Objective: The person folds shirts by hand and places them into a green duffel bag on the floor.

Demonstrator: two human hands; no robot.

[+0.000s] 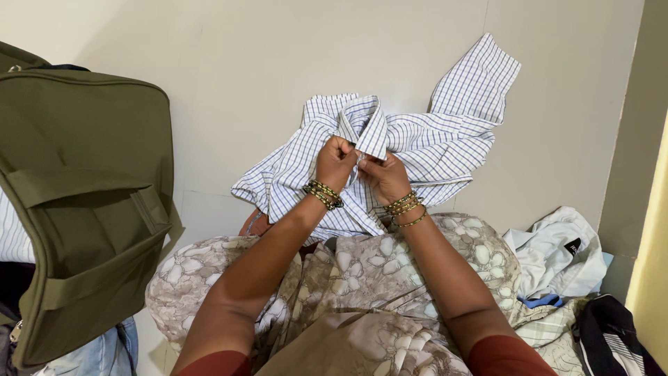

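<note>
Both the left hand [336,161] and right hand [382,175] are pinching the blue-checked cotton shirt [431,143] just below its collar [369,125]; keeping the placket edges aligned helps.

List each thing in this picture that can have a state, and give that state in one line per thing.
Checked shirt: spread on the floor, crumpled, collar up, front held together below the collar.
Left hand: pinching the shirt front.
Right hand: pinching the shirt front.
Olive suitcase: open, lid raised.
White garment: crumpled in a heap.
Jeans: lying by the suitcase, mostly hidden.
Dark bag: on the floor; open or shut cannot be told.
</note>
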